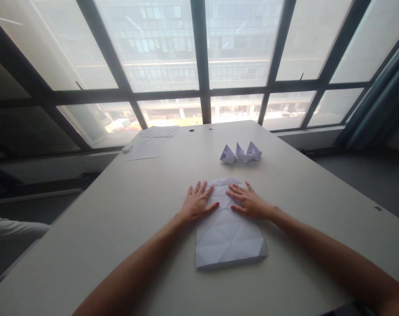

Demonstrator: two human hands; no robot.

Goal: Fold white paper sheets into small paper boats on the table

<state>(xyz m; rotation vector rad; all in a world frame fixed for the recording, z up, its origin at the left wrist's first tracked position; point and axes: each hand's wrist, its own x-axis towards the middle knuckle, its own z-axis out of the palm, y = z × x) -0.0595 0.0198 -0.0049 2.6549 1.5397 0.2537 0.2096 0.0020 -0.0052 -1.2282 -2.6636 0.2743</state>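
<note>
A creased sheet of white paper point(230, 239) lies on the table in front of me, marked with crossing fold lines. Its near edge lifts slightly off the surface. My left hand point(198, 202) rests flat on the upper left part of the sheet, fingers spread. On the upper right part lies my right hand point(247, 200), also flat with its fingers apart. Both thumbs point inward, and a strip of paper shows between the hands. Beyond the sheet stand folded paper boats, a small one point(228, 155) beside a wider one point(248, 153).
The white table point(137, 219) reaches toward the large windows point(163, 48). Loose paper sheets point(143, 149) lie at its far left, with a small white object point(126, 149) beside them. A blue curtain point(373, 105) hangs at right. Part of a person's white clothing point(15, 230) shows at left.
</note>
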